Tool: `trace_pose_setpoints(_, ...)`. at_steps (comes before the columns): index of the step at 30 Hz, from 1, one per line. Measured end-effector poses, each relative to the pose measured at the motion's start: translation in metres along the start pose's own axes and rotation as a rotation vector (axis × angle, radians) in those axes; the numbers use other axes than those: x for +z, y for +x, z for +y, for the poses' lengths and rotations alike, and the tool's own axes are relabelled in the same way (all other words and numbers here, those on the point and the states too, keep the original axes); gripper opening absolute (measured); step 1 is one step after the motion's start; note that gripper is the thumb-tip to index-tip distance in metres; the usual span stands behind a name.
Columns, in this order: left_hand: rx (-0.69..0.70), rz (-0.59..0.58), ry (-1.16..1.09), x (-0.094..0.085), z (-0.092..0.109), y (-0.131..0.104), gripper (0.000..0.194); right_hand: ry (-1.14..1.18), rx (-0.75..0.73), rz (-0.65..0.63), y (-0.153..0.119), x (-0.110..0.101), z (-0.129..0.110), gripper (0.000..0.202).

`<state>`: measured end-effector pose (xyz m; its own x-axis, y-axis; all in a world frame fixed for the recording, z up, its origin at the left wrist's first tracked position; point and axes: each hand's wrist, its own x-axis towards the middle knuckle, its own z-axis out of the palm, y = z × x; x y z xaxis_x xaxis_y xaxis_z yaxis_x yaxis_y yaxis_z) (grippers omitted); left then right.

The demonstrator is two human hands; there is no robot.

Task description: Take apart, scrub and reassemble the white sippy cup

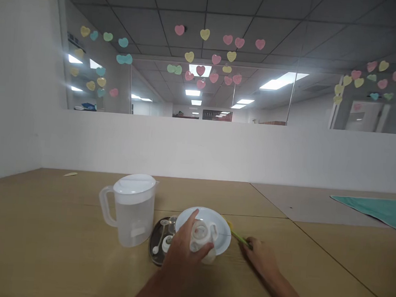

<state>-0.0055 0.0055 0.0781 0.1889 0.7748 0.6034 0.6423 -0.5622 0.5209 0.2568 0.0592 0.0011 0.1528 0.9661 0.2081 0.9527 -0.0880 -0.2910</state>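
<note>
L hand [181,247] is gripping the bottle [201,233], thumb & fingers wrapping its sides, above or at the bowl's [225,243] near rim; can't tell if touching. R hand [261,258] is closing round a green stick [239,237], prob. a brush, right of the bowl on the bench [73,257]. Bottle's looking light, stiff, prob. slippery if wet; body or side handle [214,232] is offering best hold. Lidded jug [132,223] is standing left w/ pale patch low down, contents unclear. Tray [152,254] is holding straw [161,237], cap [166,243], clear cup [172,224].
</note>
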Motion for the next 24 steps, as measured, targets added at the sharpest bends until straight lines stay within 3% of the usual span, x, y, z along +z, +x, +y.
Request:
trace_pose_setpoints(5, 0.14, 0.159, -0.091, 0.013, -0.005, -0.027, 0.071, -0.018, -0.04, -0.044, -0.025, 0.003, -0.013, 0.028)
trace_pose_setpoints(12, 0.336, 0.096, -0.128, 0.02, -0.015, -0.039, 0.064, -0.043, -0.018, -0.079, -0.038, 0.001, -0.02, 0.022)
trace_pose_setpoints(17, 0.394, -0.015, -0.14, 0.027, -0.022, -0.041, 0.062, -0.154, -0.1, -0.286, -0.028, -0.035, -0.031, 0.024)
trace_pose_setpoints(21, 0.409, -0.091, -0.143, 0.034, -0.024, -0.043, 0.058, -0.123, -0.142, -0.166, -0.005, -0.078, -0.054, 0.033)
trace_pose_setpoints(24, 0.4, -0.133, -0.147, 0.035, -0.024, -0.047, 0.055, -0.072, -0.26, -0.134, 0.02, -0.093, -0.077, 0.041)
